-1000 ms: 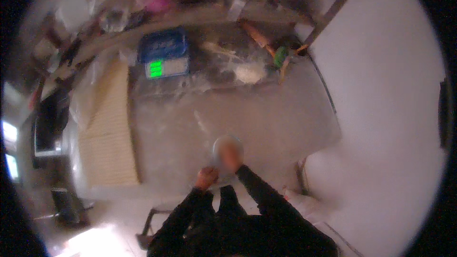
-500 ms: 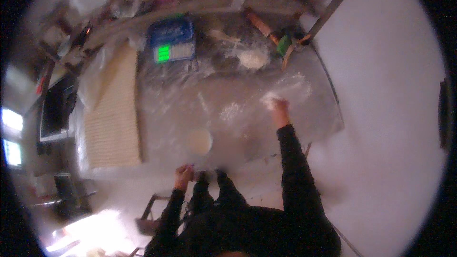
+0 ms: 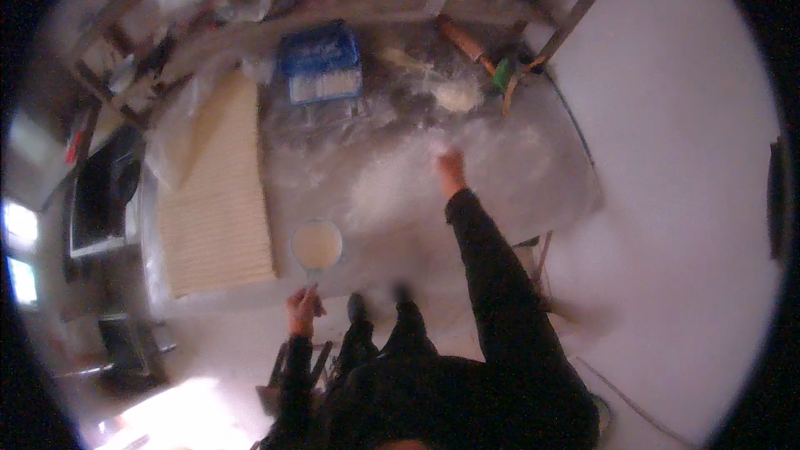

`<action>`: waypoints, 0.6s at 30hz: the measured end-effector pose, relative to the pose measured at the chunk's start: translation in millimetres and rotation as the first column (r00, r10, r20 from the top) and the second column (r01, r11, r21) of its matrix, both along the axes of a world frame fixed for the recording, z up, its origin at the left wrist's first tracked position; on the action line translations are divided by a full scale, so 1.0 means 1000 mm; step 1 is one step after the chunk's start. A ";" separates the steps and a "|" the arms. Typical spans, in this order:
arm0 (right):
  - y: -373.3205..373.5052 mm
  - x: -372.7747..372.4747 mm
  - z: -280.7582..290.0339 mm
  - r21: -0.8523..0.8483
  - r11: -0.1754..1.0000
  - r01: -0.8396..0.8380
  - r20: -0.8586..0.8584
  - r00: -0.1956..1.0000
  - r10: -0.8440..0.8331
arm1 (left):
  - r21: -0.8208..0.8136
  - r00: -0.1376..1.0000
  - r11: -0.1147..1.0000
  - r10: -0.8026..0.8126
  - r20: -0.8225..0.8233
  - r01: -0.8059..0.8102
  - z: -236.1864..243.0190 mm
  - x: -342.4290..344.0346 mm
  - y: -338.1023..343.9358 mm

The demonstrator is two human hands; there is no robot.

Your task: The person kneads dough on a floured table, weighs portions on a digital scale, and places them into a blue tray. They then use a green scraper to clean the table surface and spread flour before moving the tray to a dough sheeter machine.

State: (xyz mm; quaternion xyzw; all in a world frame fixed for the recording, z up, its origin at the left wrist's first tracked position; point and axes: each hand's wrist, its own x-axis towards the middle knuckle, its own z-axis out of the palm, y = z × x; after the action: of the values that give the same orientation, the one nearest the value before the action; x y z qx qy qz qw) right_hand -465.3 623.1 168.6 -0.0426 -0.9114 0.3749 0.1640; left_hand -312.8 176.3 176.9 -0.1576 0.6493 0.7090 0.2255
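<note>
My left hand (image 3: 304, 310) is closed round the handle of a round pale-filled dipper (image 3: 317, 245), held level over the table's near edge; I cannot make out what fills it. My right hand (image 3: 450, 168) reaches out over the grey table (image 3: 308, 187). Its fingers are smeared by motion, with a white blur at their tips. Below and left of it spreads a band of white powder (image 3: 379, 185), like flour. A heap of the same white powder (image 3: 458, 97) lies farther back, beyond the right hand.
A pale ribbed slab (image 3: 218, 208) covers the table's left side, clear plastic (image 3: 175, 146) at its far end. Farther back stands a blue box-like device (image 3: 319, 54). A brown rod (image 3: 460, 37) and something green (image 3: 502, 74) lie at the back right. A stool (image 3: 275, 392) stands beside my left forearm.
My right hand has swept left and slightly away, and the white powder on the table now covers a wider patch. My left hand and the dipper have moved a little left.
</note>
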 end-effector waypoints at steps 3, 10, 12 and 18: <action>-0.098 0.026 -0.002 -0.640 0.755 0.140 0.142 0.988 -0.063 | 0.007 0.999 0.999 0.033 -0.020 -0.033 -0.005 0.002 -0.036; -0.240 0.038 -0.011 -0.421 0.845 -0.330 -0.017 0.934 0.357 | -0.019 0.995 0.995 -0.094 0.013 0.094 -0.021 -0.002 -0.036; -0.284 0.051 -0.019 -0.269 0.903 -0.335 0.075 0.928 0.366 | 0.032 0.983 0.983 -0.183 0.022 0.182 -0.014 -0.003 -0.030; -0.337 0.050 -0.067 -0.039 0.939 -0.343 0.512 0.800 0.313 | 0.078 0.988 0.985 -0.152 0.015 0.151 -0.007 -0.002 -0.032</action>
State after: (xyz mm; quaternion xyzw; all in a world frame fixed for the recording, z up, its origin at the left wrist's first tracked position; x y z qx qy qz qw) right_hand -415.0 286.3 101.3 0.0225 -0.9255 0.3472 -0.1496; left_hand -315.1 144.5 170.0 -0.1062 0.6295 0.7125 0.2913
